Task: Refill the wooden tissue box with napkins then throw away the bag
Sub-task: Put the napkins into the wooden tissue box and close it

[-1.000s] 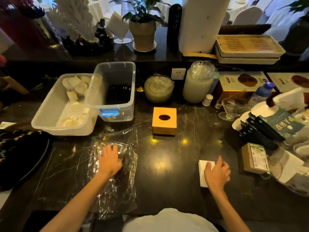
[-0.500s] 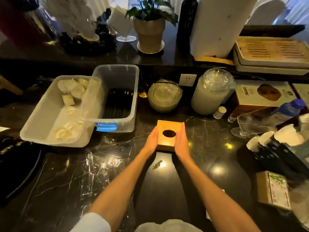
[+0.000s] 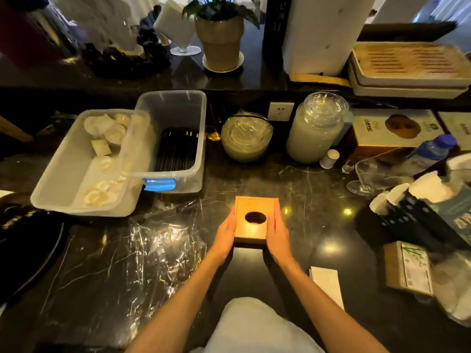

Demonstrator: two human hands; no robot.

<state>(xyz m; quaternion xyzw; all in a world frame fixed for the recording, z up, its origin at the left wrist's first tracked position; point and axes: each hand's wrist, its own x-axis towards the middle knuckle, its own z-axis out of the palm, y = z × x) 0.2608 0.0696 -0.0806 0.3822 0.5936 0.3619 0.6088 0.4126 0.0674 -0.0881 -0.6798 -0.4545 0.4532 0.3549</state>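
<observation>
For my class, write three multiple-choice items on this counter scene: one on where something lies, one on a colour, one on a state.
1. The stack of white napkins lies:
A. beside the right forearm
B. inside the tub
C. on the plant pot

2. The latch on the clear tub is:
A. red
B. blue
C. green

3. The wooden tissue box is:
A. untouched
B. tipped over
C. held on both sides

Answers: A, it rests on the counter by that arm; B, the clip is blue; C, the left hand and right hand flank it.
</observation>
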